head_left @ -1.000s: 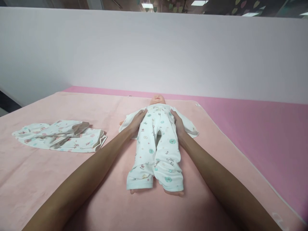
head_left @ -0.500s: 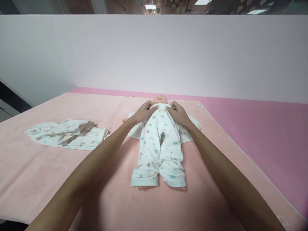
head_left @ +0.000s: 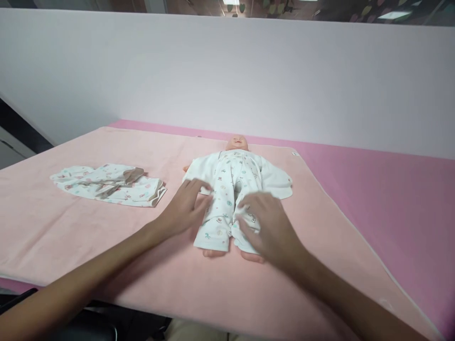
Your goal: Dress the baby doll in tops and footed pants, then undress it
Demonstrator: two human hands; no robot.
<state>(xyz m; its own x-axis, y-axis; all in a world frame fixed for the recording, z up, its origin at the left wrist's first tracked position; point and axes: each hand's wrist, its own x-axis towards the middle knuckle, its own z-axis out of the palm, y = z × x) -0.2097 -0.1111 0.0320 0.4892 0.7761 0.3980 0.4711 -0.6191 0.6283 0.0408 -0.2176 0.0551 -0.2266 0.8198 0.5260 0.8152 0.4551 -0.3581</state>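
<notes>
A baby doll (head_left: 237, 142) lies on its back, head toward the wall and feet toward me. White printed baby trousers (head_left: 223, 203) cover its legs and reach high up its chest; both feet stick out of the cuffs. Its white top (head_left: 275, 177) spreads out at both sides. My left hand (head_left: 186, 203) hovers beside the trouser leg on the left, fingers apart and holding nothing. Over the other leg is my right hand (head_left: 265, 222), somewhat blurred, its thumb and fingers apart and nothing between them. It hides part of that leg.
A folded white printed baby garment (head_left: 110, 184) lies to the left on the pink blanket (head_left: 142, 265). Behind the table stands a white wall (head_left: 227, 80). A darker pink surface (head_left: 373, 189) shows at the right. A black chair (head_left: 88, 324) is below the front edge.
Both hands have let go of the trousers' waistband and moved down toward me along the legs. The waistband now lies flat across the doll's chest. The view has tilted downward.
</notes>
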